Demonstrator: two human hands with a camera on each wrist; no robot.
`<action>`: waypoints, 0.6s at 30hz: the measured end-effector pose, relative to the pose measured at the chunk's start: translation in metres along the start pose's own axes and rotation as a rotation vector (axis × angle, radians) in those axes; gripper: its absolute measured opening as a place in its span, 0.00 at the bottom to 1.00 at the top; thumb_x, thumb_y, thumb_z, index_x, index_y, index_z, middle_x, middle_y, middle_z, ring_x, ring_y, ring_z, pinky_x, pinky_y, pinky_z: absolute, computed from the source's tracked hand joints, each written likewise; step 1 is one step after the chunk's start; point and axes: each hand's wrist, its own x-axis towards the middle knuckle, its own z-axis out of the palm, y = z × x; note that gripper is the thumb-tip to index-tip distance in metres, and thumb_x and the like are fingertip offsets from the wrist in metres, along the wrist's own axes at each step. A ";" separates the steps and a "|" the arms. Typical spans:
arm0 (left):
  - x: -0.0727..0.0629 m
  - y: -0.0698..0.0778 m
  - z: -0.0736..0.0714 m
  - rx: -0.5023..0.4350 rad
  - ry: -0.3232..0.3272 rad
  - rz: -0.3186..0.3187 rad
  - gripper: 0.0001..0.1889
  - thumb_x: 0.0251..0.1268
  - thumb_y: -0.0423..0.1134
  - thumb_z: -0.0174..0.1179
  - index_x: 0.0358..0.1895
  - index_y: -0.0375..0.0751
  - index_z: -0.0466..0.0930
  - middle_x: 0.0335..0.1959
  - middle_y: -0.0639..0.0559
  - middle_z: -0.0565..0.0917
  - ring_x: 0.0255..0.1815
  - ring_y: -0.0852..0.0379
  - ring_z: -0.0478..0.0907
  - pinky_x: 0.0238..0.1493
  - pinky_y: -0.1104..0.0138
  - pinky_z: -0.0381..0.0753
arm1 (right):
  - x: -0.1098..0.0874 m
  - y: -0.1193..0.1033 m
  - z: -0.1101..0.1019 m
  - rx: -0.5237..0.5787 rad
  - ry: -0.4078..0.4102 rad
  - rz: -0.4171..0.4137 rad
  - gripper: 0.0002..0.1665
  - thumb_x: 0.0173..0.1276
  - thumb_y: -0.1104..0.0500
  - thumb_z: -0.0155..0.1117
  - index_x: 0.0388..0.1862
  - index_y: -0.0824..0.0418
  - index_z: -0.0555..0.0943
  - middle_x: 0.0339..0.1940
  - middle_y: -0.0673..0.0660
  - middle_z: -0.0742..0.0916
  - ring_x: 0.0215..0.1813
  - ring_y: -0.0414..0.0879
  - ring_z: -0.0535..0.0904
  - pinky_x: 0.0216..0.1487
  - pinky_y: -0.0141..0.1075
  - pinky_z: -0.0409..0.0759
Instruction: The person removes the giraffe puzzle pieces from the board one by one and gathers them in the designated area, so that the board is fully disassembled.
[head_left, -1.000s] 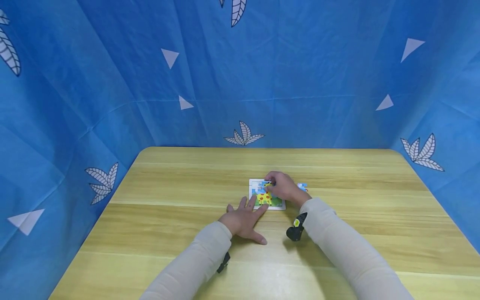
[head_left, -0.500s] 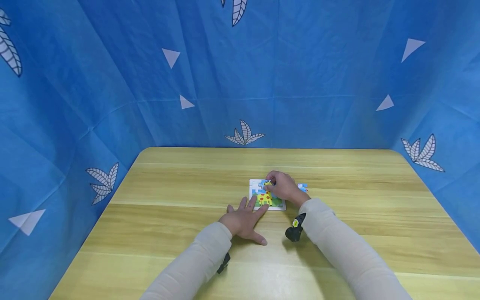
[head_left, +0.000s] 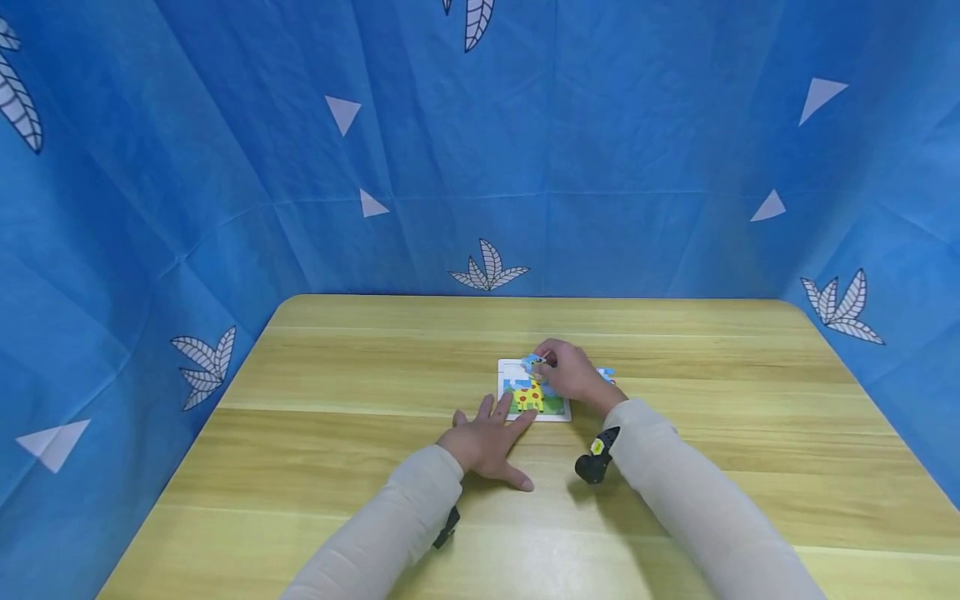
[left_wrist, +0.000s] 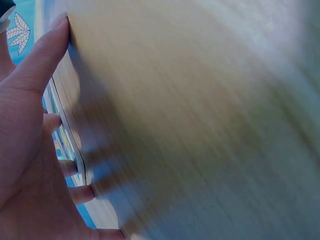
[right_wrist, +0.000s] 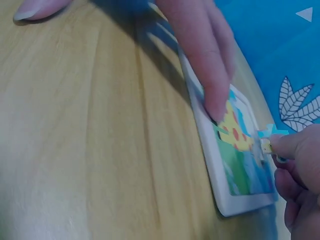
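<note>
A white-framed jigsaw puzzle [head_left: 530,401] with a yellow, red-spotted giraffe on green lies on the table. My left hand [head_left: 487,442] has its fingers spread, with fingertips on the puzzle's near left edge and the thumb on the table. Between thumb and fingers my right hand [head_left: 572,372] pinches a blue puzzle piece [right_wrist: 270,132] with a bit of yellow, tilted over the puzzle's upper part. White backing shows at the upper left of the frame [right_wrist: 223,206]. In the left wrist view, the left fingers [left_wrist: 80,194] touch the puzzle's edge.
Just right of the puzzle, partly behind the right hand, lies a loose blue and white puzzle piece [head_left: 606,374]. The wooden table [head_left: 360,358] reaches back to a blue curtain [head_left: 600,167] with leaf prints. A black wrist camera [head_left: 596,458] hangs under the right sleeve.
My right hand has lifted the pinched puzzle piece slightly up and away from the puzzle, and the piece now tilts. The left hand has stayed in place.
</note>
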 end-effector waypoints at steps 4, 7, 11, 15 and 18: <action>0.000 0.000 0.000 0.000 0.002 -0.003 0.55 0.42 0.76 0.57 0.75 0.68 0.41 0.78 0.47 0.40 0.76 0.41 0.40 0.62 0.35 0.54 | -0.003 0.003 -0.009 0.025 0.009 0.020 0.14 0.71 0.57 0.56 0.52 0.60 0.75 0.43 0.60 0.81 0.42 0.50 0.77 0.41 0.42 0.75; 0.000 0.000 0.000 -0.002 0.001 -0.006 0.55 0.42 0.76 0.57 0.75 0.69 0.40 0.78 0.47 0.39 0.77 0.41 0.40 0.63 0.35 0.54 | -0.005 0.009 -0.017 0.033 0.012 0.017 0.14 0.71 0.57 0.56 0.53 0.60 0.74 0.41 0.59 0.81 0.38 0.49 0.77 0.37 0.40 0.74; 0.000 0.000 -0.001 -0.006 0.000 -0.008 0.55 0.42 0.76 0.57 0.75 0.68 0.40 0.78 0.47 0.39 0.77 0.42 0.39 0.64 0.36 0.53 | -0.009 0.019 -0.027 0.026 0.017 0.002 0.13 0.71 0.58 0.55 0.52 0.61 0.73 0.36 0.59 0.81 0.32 0.47 0.75 0.32 0.38 0.72; -0.002 0.001 -0.002 -0.015 0.003 -0.006 0.55 0.42 0.76 0.58 0.75 0.67 0.41 0.78 0.47 0.39 0.76 0.41 0.40 0.64 0.36 0.53 | -0.015 0.028 -0.038 0.020 0.024 0.003 0.13 0.71 0.59 0.54 0.53 0.62 0.73 0.36 0.59 0.80 0.29 0.47 0.74 0.31 0.38 0.72; -0.003 0.002 -0.002 -0.018 0.008 -0.001 0.55 0.42 0.75 0.59 0.75 0.67 0.42 0.78 0.46 0.40 0.76 0.41 0.40 0.63 0.36 0.53 | -0.022 0.034 -0.047 0.010 0.035 0.010 0.14 0.72 0.60 0.52 0.54 0.63 0.73 0.38 0.61 0.81 0.29 0.47 0.75 0.31 0.39 0.72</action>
